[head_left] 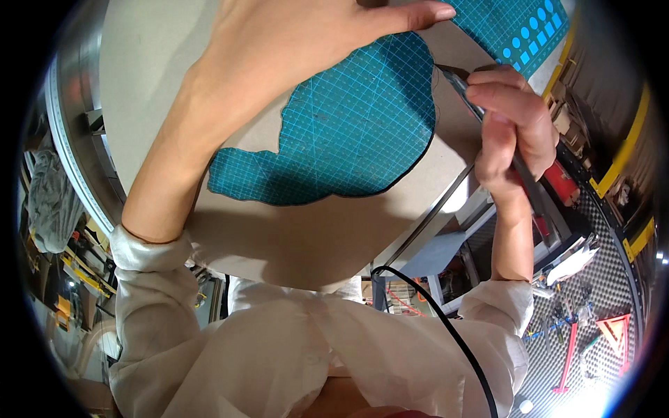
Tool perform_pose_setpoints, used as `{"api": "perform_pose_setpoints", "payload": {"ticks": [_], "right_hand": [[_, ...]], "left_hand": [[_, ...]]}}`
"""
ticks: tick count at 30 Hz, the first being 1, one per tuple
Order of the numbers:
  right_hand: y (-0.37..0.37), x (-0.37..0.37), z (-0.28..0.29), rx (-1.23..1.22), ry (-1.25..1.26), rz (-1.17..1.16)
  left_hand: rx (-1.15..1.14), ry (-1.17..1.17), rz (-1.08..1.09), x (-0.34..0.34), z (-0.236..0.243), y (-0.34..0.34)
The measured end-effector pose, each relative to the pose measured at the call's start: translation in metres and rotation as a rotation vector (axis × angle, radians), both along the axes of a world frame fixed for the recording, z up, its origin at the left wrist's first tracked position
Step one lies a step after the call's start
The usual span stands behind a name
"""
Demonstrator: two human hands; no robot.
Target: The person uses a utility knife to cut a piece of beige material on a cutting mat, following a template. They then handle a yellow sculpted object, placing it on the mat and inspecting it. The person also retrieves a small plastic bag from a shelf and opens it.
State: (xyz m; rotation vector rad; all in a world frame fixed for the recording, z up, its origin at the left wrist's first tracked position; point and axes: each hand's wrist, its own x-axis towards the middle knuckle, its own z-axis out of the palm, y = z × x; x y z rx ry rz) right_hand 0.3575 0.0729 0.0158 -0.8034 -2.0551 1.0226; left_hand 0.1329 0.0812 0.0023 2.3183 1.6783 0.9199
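Observation:
A beige sheet of board (300,240) with an irregular cut-out shows a teal gridded cutting mat (348,111) inside the opening. My left hand (272,49) presses on the board along the top, thumb stretched out to the right; its other fingertips are out of the frame. My right hand (512,125) grips a long slim metal cutting knife (533,195), its dark blade at the right edge of the opening. Fine loose threads or shavings lie beside that blade.
More mat (529,38) shows at top right. A curved metal rim (80,150) runs along the left beside a grey cloth (49,202). A black cable (446,310) hangs over my front. Assorted tools (571,334) lie on a dimpled surface at lower right.

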Motion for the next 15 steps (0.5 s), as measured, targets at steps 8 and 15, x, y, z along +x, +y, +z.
{"api": "perform_pose_setpoints", "payload": {"ticks": [8,15], "right_hand": [[-0.016,-0.005,-0.004,0.120,-0.005,-0.067],[-0.038,-0.016,0.003,0.069,-0.089,-0.285]], "left_hand": [[0.034,0.027,-0.023,-0.004,0.001,0.000],[-0.026,0.018,-0.009,0.000,0.002,0.003]]}}
